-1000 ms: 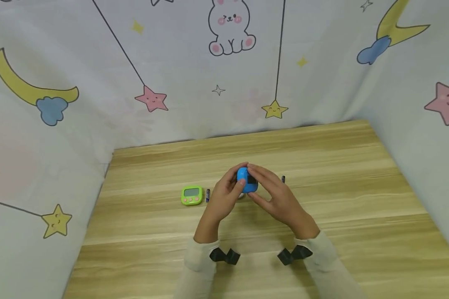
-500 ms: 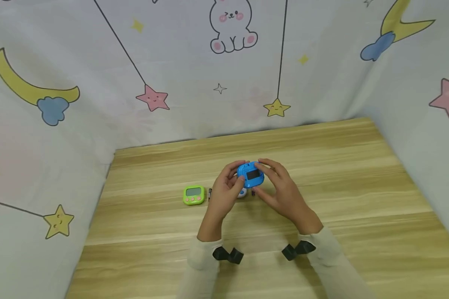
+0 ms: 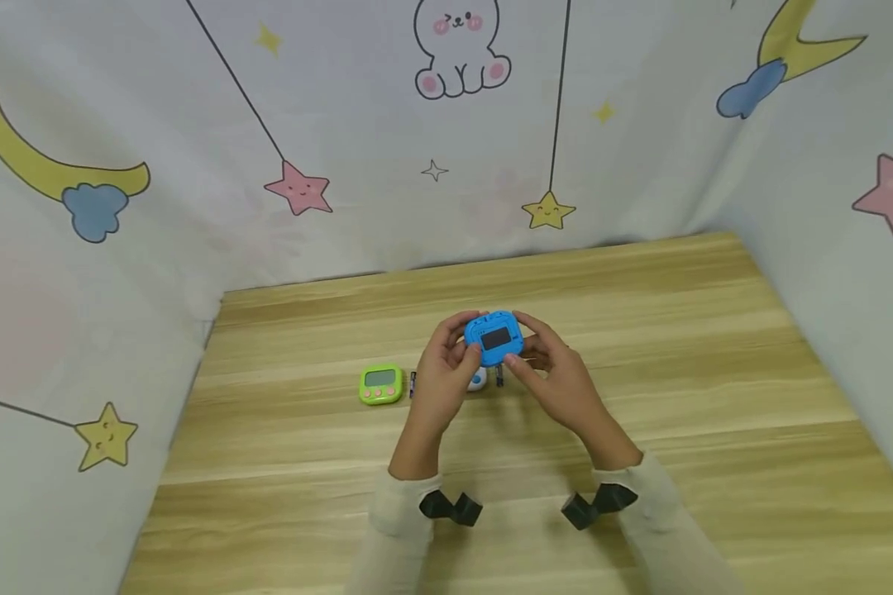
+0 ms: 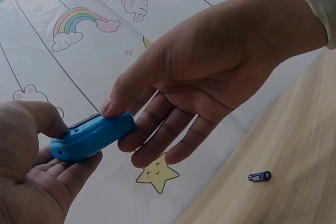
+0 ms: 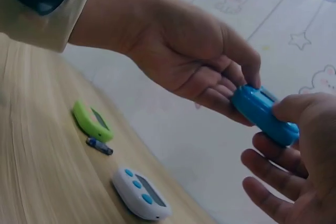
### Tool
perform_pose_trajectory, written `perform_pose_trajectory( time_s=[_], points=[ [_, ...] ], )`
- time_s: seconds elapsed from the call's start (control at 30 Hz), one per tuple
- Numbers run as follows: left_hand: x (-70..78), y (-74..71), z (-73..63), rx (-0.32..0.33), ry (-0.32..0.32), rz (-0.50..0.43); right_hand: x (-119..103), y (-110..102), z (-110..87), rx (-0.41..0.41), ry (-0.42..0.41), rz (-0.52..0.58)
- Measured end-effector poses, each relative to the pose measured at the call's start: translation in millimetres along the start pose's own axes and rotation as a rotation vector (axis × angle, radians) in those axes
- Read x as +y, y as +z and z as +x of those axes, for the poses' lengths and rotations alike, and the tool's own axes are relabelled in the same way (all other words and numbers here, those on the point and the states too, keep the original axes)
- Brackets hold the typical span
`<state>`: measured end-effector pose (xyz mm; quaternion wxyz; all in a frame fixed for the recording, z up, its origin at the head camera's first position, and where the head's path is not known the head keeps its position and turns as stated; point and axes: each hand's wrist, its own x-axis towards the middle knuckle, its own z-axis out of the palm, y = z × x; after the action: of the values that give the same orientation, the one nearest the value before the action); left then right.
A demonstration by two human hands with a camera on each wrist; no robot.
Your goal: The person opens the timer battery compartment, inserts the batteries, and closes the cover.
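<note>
Background: a pale cloth backdrop (image 3: pixel 372 99) printed with stars, moons and a white animal figure, behind and beside a wood-grain table (image 3: pixel 699 347). Item one, a blue device (image 3: pixel 494 339), rounded, a dark rectangular panel facing up; we find it held above the table, between both hands. Left hand (image 3: pixel 443 376): clamped on the device's left end, thumb on the face, fingers beneath. Right hand (image 3: pixel 561 380): pinching the right end between thumb and index finger, the other fingers apart from it. Item two, a green device (image 3: pixel 380 384) with three pink buttons, lying on the table, left of the hands. Item three, a white device (image 5: pixel 139 192) with blue buttons, also on the table, partly hidden by the left hand in the head view. Item four, one battery (image 5: pixel 99 146) just beside the green device; item five, another battery (image 4: pixel 259 176) near the white one. Hazards, in our judgement: the smooth casing could slip or turn if either thumb eases off; if dropped, it could strike the white device; a lowered hand could brush a battery and set it rolling.
</note>
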<state>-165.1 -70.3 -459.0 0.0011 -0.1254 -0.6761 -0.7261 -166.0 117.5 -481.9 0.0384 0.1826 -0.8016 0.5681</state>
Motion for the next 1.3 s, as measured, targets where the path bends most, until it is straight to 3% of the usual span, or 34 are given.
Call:
perform_pose_trajectory(
  time_s=[0.23,0.4,0.63,0.83,1.3],
  points=[
    [-0.9,1.3,-0.1,-0.008,0.004,0.024,-3,-7,0.3,0.057,0.019,0.084],
    [0.8,1.3,-1.0,-0.014,-0.008,0.134,-13,-12,-2.8,0.065,0.012,0.151],
    [1.4,3.0,-0.1,-0.093,-0.034,0.263,-40,-18,-4.5,0.091,-0.031,0.086],
    [1.7,4.3,-2.7,-0.106,-0.035,0.317,-41,-18,-5.4,0.099,-0.048,0.104],
    [0.2,4.4,-4.7,-0.165,0.007,0.486,-40,-17,-4.8,0.105,-0.126,0.031]
  ],
)
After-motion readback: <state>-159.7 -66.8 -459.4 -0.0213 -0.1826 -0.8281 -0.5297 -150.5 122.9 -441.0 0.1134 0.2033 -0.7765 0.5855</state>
